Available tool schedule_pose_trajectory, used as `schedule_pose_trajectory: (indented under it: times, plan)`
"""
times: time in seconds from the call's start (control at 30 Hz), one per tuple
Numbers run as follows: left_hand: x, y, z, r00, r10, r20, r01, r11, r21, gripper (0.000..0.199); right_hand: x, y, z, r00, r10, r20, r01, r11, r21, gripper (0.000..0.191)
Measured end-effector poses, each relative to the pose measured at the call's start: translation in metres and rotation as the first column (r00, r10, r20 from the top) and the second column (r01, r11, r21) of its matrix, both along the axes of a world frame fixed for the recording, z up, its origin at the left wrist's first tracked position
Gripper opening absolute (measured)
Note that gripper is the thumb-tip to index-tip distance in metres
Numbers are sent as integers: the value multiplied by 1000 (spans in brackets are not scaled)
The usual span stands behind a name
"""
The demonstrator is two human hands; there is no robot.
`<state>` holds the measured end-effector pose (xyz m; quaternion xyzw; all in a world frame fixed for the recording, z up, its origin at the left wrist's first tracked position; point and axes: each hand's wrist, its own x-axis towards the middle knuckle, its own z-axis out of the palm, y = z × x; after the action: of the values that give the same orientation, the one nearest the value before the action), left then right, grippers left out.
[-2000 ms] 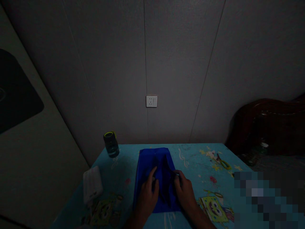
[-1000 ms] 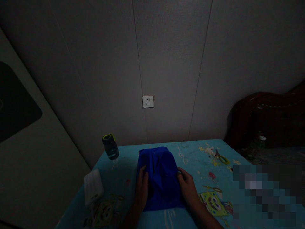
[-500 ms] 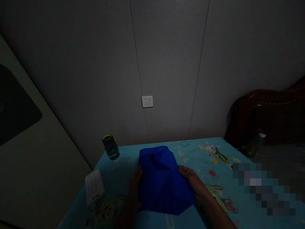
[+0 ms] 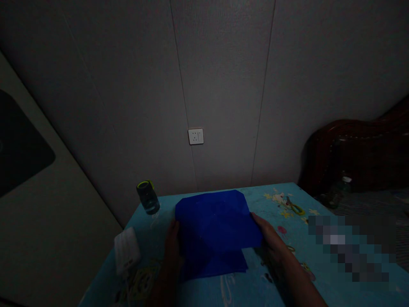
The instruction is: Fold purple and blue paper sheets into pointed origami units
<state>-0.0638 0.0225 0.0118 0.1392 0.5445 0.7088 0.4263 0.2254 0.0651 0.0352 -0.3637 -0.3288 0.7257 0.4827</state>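
A blue sheet [image 4: 214, 221], folded and creased, is held up above the patterned light-blue tablecloth [image 4: 230, 290]. Whether it is paper or thin fabric I cannot tell. My left hand [image 4: 173, 236] is closed on its left edge, dark in shadow. At the right edge, my right hand [image 4: 263, 228] pinches it with the thumb on top. A lower blue layer shows beneath the upper panel, toward me.
A dark water bottle [image 4: 148, 197] stands at the back left, with a white power bank [image 4: 127, 251] and its cable nearer. Yellow-handled scissors [image 4: 295, 207] lie at the back right. A wall socket [image 4: 196, 136] and a wooden headboard [image 4: 358, 153] are beyond the table.
The crumpled, peaked blue sheet has been opened out into a flatter, wider panel. My hands have moved farther apart, both still holding its edges. The view has shifted slightly.
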Motion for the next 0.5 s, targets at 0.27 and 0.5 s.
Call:
schedule_pose_trajectory:
  times: [0.27,0.5]
  plan:
    - [-15,-37,10,976,42,-212,-19,994,110,23,1,-3,-10,982,157,102,-168,980,108,34]
    - [-13,-80,5,959,33,-280,-7,996,92,26,-8,2,-19,964,-108,241,48,969,244,41]
